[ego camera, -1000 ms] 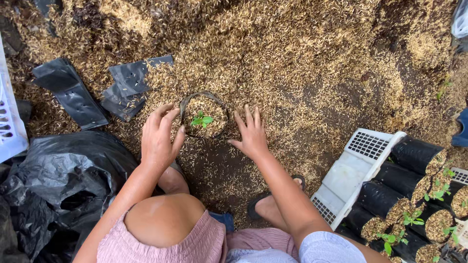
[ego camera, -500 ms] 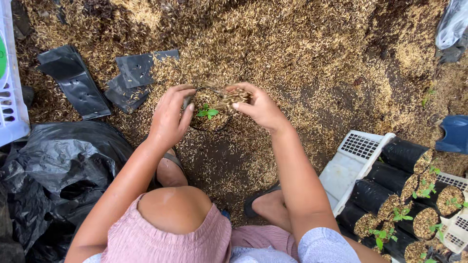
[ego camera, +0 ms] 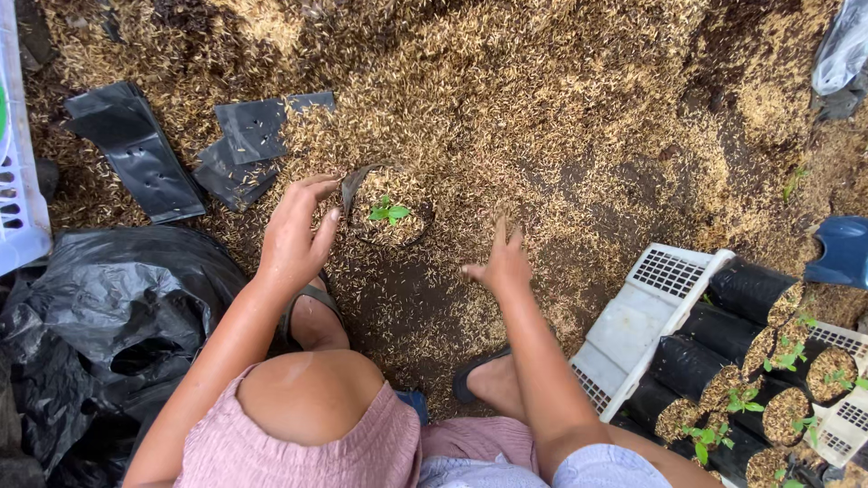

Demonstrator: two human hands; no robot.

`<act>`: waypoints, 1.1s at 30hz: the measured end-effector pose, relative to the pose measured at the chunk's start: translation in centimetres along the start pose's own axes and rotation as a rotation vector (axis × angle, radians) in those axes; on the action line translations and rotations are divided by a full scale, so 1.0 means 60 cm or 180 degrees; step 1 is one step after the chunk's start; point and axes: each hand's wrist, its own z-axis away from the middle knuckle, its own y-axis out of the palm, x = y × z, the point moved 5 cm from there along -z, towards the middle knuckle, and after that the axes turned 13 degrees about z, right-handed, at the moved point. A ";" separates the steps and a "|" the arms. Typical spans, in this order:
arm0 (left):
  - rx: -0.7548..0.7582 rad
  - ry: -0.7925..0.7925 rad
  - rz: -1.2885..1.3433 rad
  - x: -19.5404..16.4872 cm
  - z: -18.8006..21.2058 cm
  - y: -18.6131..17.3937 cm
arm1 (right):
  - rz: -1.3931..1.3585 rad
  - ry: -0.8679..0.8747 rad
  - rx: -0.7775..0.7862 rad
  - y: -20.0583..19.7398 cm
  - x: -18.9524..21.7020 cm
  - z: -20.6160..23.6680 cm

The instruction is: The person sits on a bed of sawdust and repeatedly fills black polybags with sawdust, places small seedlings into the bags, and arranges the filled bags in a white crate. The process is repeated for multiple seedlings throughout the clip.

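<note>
- The ground [ego camera: 561,108] is basically all rice husks, with darker soil showing in patches, mostly in the middle and toward the top right.
- A big crumpled black plastic sheet [ego camera: 99,316] sits at the left edge, right next to the person's left arm.
- A white crate [ego camera: 646,316] lies tipped at the lower right, with a row of filled black grow bags [ego camera: 746,289] lying on their sides against it, small green seedlings poking out of the husk at their mouths.
- Another white basket [ego camera: 23,181] peeks in at the left edge, and something blue [ego camera: 841,248] sits at the right edge, can't tell what it is.
- A few flat empty bags [ego camera: 136,154] lie on the husks at the upper left.
- The left hand [ego camera: 298,237] is just beside the pot bag, fingers together and a bit curved, held open at its left rim. Can't tell for sure if it's touching.
- The right hand [ego camera: 502,264] is lower right of the bag and apart from it, fingers stretched out, palm down on the husks, holding nothing.
- The pot bag [ego camera: 389,210] stands upright on the ground about mid-frame, between the two hands, filled with husk mix.
- A tiny green seedling [ego camera: 389,213] sits in the middle of it.
</note>
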 end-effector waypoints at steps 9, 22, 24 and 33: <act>-0.0016 -0.0026 0.0056 0.011 -0.009 0.029 | -0.1378 -0.1276 -0.1683 -0.059 0.042 -0.022; 0.0039 0.0061 -0.0052 0.004 -0.019 0.046 | -0.1233 -0.2393 -0.2348 -0.160 0.089 0.031; -0.0005 0.0060 -0.0019 0.005 -0.020 0.043 | -0.1893 -0.1940 -0.1620 -0.169 0.067 0.007; 0.0001 -0.0028 0.0028 0.009 -0.019 0.037 | -0.2106 -0.1337 -0.1335 -0.203 0.058 -0.033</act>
